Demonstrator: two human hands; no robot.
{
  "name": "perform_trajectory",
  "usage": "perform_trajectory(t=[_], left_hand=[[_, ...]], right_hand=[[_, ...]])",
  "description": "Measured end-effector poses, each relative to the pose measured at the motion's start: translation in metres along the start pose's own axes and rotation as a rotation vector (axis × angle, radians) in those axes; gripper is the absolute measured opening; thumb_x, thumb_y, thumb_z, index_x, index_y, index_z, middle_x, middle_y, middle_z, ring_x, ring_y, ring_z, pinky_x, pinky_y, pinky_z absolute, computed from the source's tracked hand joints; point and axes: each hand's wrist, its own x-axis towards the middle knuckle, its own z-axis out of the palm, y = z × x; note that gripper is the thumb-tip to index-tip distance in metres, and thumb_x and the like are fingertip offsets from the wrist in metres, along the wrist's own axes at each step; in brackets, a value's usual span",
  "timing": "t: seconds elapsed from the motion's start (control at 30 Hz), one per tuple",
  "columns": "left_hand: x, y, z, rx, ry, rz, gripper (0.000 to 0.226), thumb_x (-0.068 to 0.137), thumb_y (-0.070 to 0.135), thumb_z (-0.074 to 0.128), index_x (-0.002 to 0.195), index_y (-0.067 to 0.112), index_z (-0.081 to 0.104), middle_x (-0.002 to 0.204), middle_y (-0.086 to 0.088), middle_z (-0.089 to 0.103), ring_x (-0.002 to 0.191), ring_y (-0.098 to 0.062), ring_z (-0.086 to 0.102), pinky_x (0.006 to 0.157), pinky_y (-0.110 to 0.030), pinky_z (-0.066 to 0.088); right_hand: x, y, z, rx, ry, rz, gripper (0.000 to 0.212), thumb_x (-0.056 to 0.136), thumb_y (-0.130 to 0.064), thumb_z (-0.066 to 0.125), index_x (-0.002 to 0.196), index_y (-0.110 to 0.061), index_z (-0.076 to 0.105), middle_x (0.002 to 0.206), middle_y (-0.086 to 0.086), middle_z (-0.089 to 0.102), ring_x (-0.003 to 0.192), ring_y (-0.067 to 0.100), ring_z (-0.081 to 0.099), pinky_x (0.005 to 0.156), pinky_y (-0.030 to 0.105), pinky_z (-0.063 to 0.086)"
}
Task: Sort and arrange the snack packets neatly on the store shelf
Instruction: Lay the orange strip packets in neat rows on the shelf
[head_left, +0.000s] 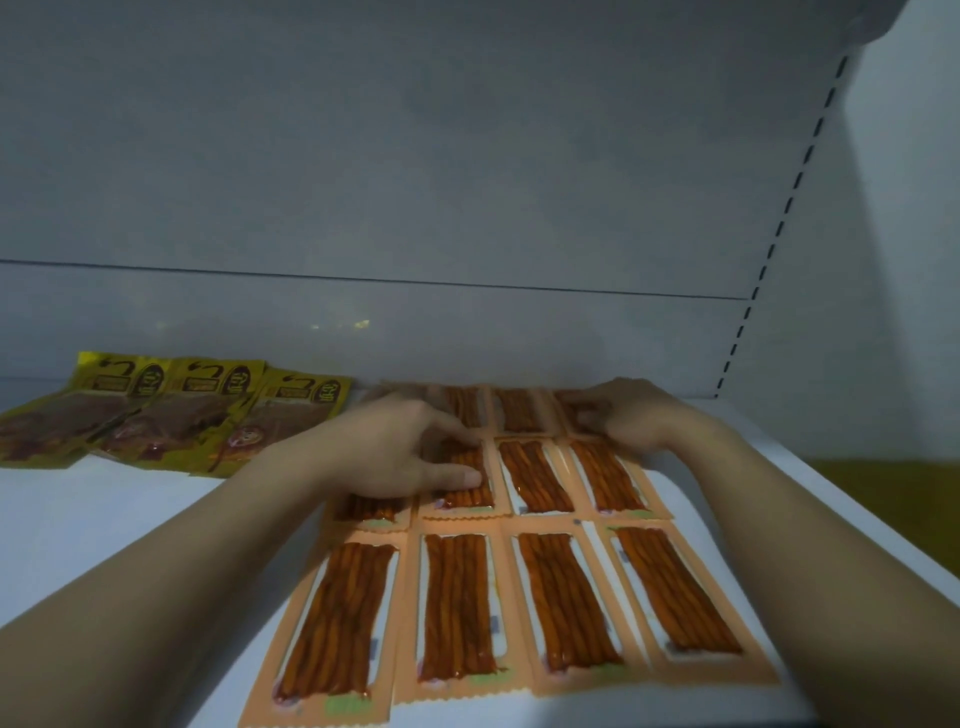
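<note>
Several orange snack packets (540, 603) with brown sticks inside lie flat in rows on the white shelf (130, 530). My left hand (395, 447) rests on the packets of the middle row's left side, fingers fairly straight and pointing right. My right hand (634, 415) lies on the back row's right packets (519, 410), its fingers curled at a packet's edge; whether it pinches it is unclear. Three yellow snack packets (208, 410) lie overlapping at the back left, apart from both hands.
The shelf's grey back wall (415, 208) rises behind the packets. A slotted upright (779, 228) runs along the right side. The shelf's front edge falls off at the lower right, with a yellow surface (893, 483) beyond.
</note>
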Motion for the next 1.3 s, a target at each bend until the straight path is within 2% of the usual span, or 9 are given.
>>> perform_trajectory(t=[0.17,0.33,0.53,0.67,0.77,0.83,0.93,1.0,1.3], left_hand=[[0.000,0.001,0.000,0.002,-0.038,0.040,0.049,0.092,0.057,0.056,0.138,0.040,0.054,0.144,0.015,0.051,0.134,-0.006,0.043,0.106,-0.017,0.029],[-0.001,0.002,0.002,0.023,-0.025,0.044,0.048,0.095,0.054,0.054,0.140,0.039,0.052,0.146,0.018,0.048,0.134,-0.002,0.040,0.100,-0.011,0.022],[-0.005,0.007,0.006,0.061,0.033,0.026,0.043,0.095,0.050,0.055,0.137,0.039,0.055,0.143,0.016,0.053,0.133,-0.007,0.046,0.108,-0.023,0.034],[-0.009,0.013,-0.001,0.027,0.057,-0.014,0.042,0.096,0.048,0.055,0.136,0.037,0.056,0.139,0.012,0.057,0.127,-0.008,0.050,0.101,-0.019,0.038],[-0.026,0.003,-0.025,-0.084,0.154,-0.111,0.043,0.093,0.049,0.059,0.133,0.034,0.058,0.138,0.014,0.056,0.123,-0.004,0.051,0.095,-0.015,0.035],[-0.042,-0.006,-0.043,-0.119,0.061,-0.196,0.050,0.086,0.056,0.064,0.133,0.041,0.056,0.138,0.022,0.052,0.123,-0.002,0.050,0.098,-0.019,0.038],[-0.057,-0.009,-0.048,-0.016,-0.141,-0.223,0.057,0.083,0.060,0.066,0.136,0.046,0.052,0.142,0.020,0.049,0.125,-0.005,0.050,0.101,-0.023,0.039],[-0.060,-0.007,-0.037,0.060,-0.193,-0.196,0.059,0.085,0.060,0.063,0.141,0.044,0.049,0.147,0.018,0.045,0.133,-0.007,0.043,0.105,-0.023,0.034],[-0.065,-0.004,-0.009,0.118,-0.068,-0.188,0.058,0.092,0.060,0.054,0.145,0.037,0.045,0.151,0.009,0.046,0.135,-0.019,0.045,0.107,-0.039,0.041]], right_hand=[[0.002,0.002,0.003,0.017,0.033,0.002,0.041,0.104,-0.032,0.044,0.145,-0.032,0.047,0.148,0.000,0.049,0.133,0.024,0.046,0.109,0.034,0.035],[0.005,0.004,0.006,0.018,0.045,-0.016,0.040,0.105,-0.033,0.042,0.145,-0.033,0.048,0.147,0.000,0.051,0.132,0.023,0.047,0.106,0.033,0.035],[0.007,0.002,0.008,0.028,0.059,-0.016,0.039,0.105,-0.033,0.043,0.143,-0.032,0.050,0.145,0.000,0.053,0.129,0.023,0.050,0.103,0.032,0.037],[0.001,0.002,0.001,0.003,0.057,-0.020,0.037,0.105,-0.035,0.042,0.140,-0.031,0.052,0.145,0.001,0.053,0.128,0.023,0.050,0.104,0.035,0.039],[-0.011,-0.016,-0.011,0.033,0.177,-0.067,0.043,0.101,-0.045,0.047,0.143,-0.035,0.048,0.153,-0.001,0.043,0.137,0.024,0.041,0.110,0.037,0.035],[-0.021,-0.046,-0.016,0.088,0.216,-0.228,0.046,0.097,-0.052,0.051,0.139,-0.033,0.053,0.147,-0.003,0.049,0.132,0.021,0.047,0.105,0.035,0.039],[-0.035,-0.097,-0.009,0.006,0.007,-0.428,0.047,0.093,-0.058,0.054,0.130,-0.031,0.060,0.130,-0.005,0.062,0.108,0.013,0.057,0.083,0.031,0.043],[-0.040,-0.116,0.000,-0.145,-0.073,-0.453,0.050,0.089,-0.062,0.055,0.129,-0.032,0.061,0.128,-0.006,0.063,0.103,0.013,0.056,0.079,0.030,0.042],[-0.054,-0.124,0.003,-0.159,-0.088,-0.338,0.055,0.088,-0.044,0.068,0.140,-0.029,0.054,0.147,-0.001,0.050,0.133,0.023,0.046,0.107,0.036,0.038]])
